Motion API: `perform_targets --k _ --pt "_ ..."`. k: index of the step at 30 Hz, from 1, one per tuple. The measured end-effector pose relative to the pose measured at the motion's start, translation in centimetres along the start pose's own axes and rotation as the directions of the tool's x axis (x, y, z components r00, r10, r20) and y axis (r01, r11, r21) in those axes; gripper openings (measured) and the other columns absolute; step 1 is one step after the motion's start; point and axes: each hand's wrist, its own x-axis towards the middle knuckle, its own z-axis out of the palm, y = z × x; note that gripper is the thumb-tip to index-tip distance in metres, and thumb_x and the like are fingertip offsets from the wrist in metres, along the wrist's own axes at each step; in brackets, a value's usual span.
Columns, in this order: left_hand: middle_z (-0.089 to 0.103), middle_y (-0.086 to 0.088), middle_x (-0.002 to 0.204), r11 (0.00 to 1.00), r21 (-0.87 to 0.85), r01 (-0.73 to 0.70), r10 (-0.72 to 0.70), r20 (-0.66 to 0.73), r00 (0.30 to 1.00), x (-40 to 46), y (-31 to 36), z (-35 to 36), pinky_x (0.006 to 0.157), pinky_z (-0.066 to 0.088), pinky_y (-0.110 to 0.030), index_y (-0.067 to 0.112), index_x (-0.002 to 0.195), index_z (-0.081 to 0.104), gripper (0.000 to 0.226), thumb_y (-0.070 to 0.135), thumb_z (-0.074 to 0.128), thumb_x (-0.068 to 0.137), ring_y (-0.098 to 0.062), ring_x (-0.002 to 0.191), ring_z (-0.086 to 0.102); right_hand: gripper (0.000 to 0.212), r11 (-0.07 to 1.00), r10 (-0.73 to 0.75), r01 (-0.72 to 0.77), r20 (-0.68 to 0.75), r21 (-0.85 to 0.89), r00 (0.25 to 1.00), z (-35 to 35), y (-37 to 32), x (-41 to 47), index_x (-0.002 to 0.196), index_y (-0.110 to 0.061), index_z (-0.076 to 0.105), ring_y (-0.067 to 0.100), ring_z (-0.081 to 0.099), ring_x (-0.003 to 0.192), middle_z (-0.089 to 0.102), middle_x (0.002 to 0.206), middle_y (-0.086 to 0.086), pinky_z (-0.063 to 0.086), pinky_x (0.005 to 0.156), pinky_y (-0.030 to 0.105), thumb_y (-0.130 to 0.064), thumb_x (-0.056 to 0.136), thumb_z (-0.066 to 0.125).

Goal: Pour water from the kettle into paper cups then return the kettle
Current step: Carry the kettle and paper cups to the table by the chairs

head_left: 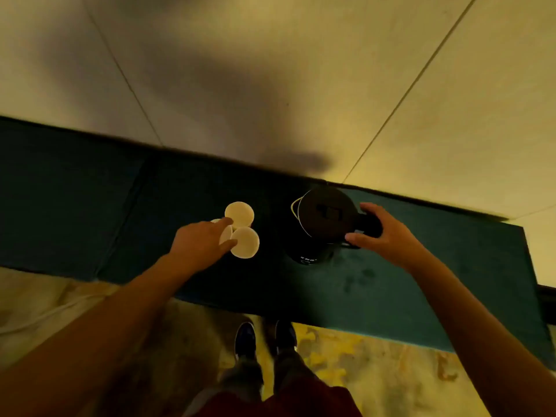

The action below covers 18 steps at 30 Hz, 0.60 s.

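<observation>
A black kettle stands on a dark teal counter, its lid up toward me and its handle pointing right. My right hand curls its fingers and thumb round that handle. Left of the kettle stand three pale paper cups in a tight cluster: one at the back, one at the front, and one mostly covered by my left hand. That hand grips the covered cup between thumb and fingers. The dim light hides what is inside the cups.
The counter runs from left to right against a pale tiled wall. Its right end lies just past the kettle. My two shoes stand on a mottled floor below the counter's near edge.
</observation>
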Motion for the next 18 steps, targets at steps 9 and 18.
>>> perform_targets --k 9,18 --pt "0.058 0.009 0.081 0.99 0.133 0.047 -0.052 0.033 0.998 2.0 0.6 1.3 0.045 0.026 -0.018 0.036 0.133 0.053 0.045 0.058 0.047 0.095 0.0 0.053 0.041 0.059 0.999 0.032 -0.035 0.129 0.018 0.991 -0.1 2.9 2.4 0.124 -0.038 0.055 0.004 0.065 0.103 0.067 0.112 -0.01 0.05 0.082 0.022 -0.031 0.078 0.09" --pt "0.069 0.0 0.101 0.991 0.108 0.078 -0.082 0.03 0.996 3.2 1.1 3.0 0.045 0.027 -0.018 0.031 0.134 0.054 0.043 0.051 0.052 0.095 -0.006 0.064 0.052 0.034 0.994 0.078 -0.087 0.128 0.066 0.989 0.3 4.1 3.8 0.108 -0.016 0.068 0.016 0.064 0.078 0.069 0.088 0.003 0.051 0.072 0.032 -0.016 0.079 0.087"
